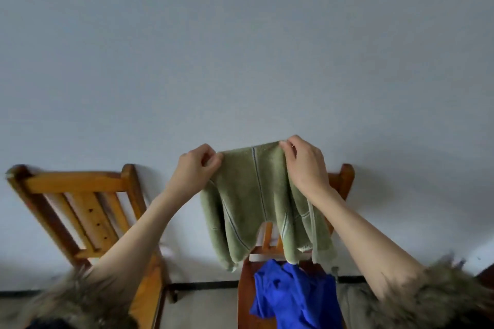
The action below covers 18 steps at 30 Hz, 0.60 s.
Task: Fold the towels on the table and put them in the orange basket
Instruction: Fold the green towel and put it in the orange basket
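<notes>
Nearest to us are fuzzy fur cuffs (451, 291) on both sleeves. A little farther, a blue cloth (296, 294) lies on a chair (246, 291), and another wooden chair (88, 211) stands at the left. Farther out, our left hand (196, 168) and right hand (304, 163) each pinch a top corner of the green towel (254, 203), which hangs in the air before the wall. We think we are starting a fold. Next we should bring the corners together. We cannot see the basket or table.
</notes>
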Available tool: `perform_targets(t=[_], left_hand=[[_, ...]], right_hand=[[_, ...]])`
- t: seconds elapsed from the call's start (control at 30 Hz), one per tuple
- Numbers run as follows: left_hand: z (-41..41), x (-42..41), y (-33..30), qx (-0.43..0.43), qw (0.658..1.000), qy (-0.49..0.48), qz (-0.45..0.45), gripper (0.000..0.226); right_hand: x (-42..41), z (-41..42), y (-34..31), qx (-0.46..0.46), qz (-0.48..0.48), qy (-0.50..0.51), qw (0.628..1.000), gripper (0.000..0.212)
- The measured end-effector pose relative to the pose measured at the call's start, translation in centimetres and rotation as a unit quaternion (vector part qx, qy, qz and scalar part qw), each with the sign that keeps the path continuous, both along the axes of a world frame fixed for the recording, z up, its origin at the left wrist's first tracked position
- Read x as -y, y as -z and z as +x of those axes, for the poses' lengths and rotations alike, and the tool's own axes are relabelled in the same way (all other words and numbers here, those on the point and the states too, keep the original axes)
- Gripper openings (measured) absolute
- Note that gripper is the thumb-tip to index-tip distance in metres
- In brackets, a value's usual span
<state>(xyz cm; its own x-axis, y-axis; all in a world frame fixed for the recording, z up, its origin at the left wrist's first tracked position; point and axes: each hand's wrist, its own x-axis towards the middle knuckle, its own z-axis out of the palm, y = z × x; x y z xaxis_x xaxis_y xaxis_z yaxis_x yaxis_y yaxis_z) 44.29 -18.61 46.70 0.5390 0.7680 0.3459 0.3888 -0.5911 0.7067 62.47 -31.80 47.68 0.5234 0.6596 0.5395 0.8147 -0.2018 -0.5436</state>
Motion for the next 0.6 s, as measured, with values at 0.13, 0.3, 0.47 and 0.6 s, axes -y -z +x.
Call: perform_targets(t=[0.13,0.3,0.47,0.6], left_hand=[[-6.7,1.5,-0.9,-0.053,0.996,-0.026,0.060,0.016],[-16.7,5.0,-0.1,-0.113,0.973,-0.156,0.124,0.015],[-30.1,7.6,-0.3,-0.125,0.943,-0.306,0.049,0.019],[-40.7,10.1,-0.8,-0.129,0.902,-0.410,0.048,0.035]], right_hand=[[-1.4,-4.2,-0.5,-0.063,0.022,-0.093,0.993,0.019],[-3.7,-11.9,-1.5,-0.127,-0.038,-0.212,0.968,0.023],[-5.9,-23.7,-2.2,-0.152,-0.057,-0.331,0.930,0.025],[-7.3,-33.5,-2.7,-0.086,-0.069,-0.407,0.907,0.021]])
